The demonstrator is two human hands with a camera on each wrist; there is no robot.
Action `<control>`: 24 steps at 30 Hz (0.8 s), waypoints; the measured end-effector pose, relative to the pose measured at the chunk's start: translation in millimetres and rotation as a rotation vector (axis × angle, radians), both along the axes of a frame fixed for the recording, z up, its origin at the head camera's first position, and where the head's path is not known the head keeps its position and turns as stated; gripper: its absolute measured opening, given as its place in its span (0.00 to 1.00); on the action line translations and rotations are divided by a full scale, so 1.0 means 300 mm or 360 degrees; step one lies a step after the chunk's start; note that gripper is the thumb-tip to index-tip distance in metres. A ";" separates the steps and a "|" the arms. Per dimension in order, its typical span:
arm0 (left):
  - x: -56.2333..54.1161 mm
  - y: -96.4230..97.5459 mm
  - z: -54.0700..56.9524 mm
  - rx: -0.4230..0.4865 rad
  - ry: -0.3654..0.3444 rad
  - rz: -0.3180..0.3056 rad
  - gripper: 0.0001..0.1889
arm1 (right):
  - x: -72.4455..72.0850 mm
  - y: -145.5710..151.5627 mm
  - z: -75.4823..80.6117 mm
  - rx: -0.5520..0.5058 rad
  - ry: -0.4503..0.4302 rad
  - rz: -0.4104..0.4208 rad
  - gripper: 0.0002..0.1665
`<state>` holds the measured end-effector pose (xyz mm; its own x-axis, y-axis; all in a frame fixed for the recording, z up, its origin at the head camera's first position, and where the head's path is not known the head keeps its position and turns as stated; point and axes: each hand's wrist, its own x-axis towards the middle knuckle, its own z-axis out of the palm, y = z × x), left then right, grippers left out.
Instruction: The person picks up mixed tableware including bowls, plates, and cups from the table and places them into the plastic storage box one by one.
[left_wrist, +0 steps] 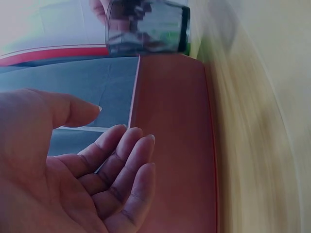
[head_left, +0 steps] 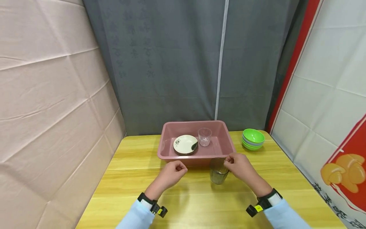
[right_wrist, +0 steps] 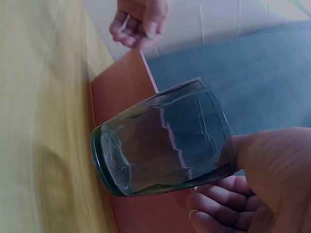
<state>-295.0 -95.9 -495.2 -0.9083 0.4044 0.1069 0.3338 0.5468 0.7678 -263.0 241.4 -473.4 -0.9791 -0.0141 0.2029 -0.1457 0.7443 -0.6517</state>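
With its thumb and fingers my right hand [head_left: 241, 167] pinches the rim of a dark-tinted drinking glass [head_left: 218, 175]. Bottom down and slightly tilted, the glass is in front of the near wall of a pink basin [head_left: 197, 161]. In the right wrist view the glass [right_wrist: 158, 145] has a thick base close over the wood. My left hand [head_left: 169, 175] is at the basin's near left side and holds nothing. Its fingers [left_wrist: 131, 191] are loosely curled with the thumb apart, as the left wrist view shows.
Inside the basin, a stack of white plates [head_left: 184, 143] with a dark leaf pattern lies left of a clear glass [head_left: 204, 136]. Green and grey bowls [head_left: 253, 136] are stacked at the table's back right. A grey curtain [head_left: 177, 70] hangs behind the wooden table [head_left: 128, 178].
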 end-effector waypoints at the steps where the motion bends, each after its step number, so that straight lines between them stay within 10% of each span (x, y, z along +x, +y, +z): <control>1: 0.000 0.006 0.002 0.0006 0.0001 -0.0004 0.06 | -0.004 -0.014 -0.002 -0.0006 0.0004 0.0005 0.04; 24: 0.010 0.100 -0.024 -0.0001 0.0023 0.0043 0.15 | -0.027 -0.235 -0.076 0.0046 0.0147 0.0021 0.10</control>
